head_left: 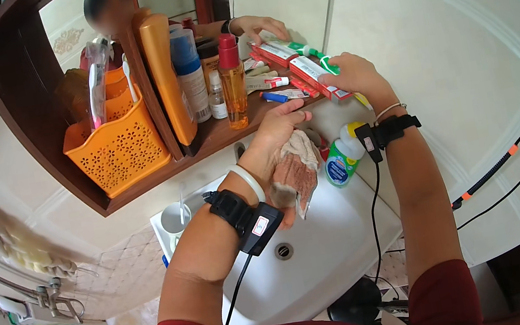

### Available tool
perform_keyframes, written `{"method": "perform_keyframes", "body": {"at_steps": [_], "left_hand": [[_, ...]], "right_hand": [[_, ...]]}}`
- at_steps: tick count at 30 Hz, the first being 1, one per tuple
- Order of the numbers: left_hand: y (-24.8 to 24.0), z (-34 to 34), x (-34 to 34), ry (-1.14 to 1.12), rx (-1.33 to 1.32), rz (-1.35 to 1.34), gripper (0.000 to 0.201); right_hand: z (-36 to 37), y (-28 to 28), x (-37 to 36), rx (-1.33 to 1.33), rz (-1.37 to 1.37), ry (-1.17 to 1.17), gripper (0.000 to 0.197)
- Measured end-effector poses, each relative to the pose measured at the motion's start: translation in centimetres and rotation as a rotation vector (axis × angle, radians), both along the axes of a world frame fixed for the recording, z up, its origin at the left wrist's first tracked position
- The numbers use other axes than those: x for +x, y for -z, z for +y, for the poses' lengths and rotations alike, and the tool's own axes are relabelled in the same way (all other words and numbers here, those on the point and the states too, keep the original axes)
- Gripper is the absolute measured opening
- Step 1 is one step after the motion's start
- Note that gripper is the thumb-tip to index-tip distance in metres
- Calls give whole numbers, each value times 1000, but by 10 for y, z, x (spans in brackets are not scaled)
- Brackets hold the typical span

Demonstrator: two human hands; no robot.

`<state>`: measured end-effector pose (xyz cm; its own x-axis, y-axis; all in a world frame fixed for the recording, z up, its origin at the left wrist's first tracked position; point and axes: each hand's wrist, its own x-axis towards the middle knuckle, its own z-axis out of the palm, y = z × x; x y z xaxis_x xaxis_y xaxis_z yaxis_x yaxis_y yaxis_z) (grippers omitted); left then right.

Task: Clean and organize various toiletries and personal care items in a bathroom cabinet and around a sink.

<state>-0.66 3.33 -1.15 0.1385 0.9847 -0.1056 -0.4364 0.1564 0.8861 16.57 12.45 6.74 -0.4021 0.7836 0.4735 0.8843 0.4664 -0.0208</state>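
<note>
Head view: left hand (276,130) clutching crumpled brown-and-white cloth (297,173); right hand (359,75) gripping slim oblong red-and-white carton (314,75).

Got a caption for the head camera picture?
Left hand holds a cloth over the white sink; right hand touches a red-and-white box.

Cloth (295,171), brownish-pink and beige, crumpled, hanging above far part of sink (335,236). Long carton (314,76), red-white, slanting from far left to near right, at right end of shelf (208,145).
</note>
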Motion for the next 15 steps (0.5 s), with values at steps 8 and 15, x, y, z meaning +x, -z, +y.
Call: {"method": "perform_keyframes", "body": {"at_steps": [8, 15], "left_hand": [[0, -3, -1, -10, 0, 17, 36], [-2, -7, -3, -14, -2, 19, 34]], "right_hand": [[-12, 20, -44, 87, -341, -108, 20], [8, 32, -45, 248, -233, -97, 13]]}}
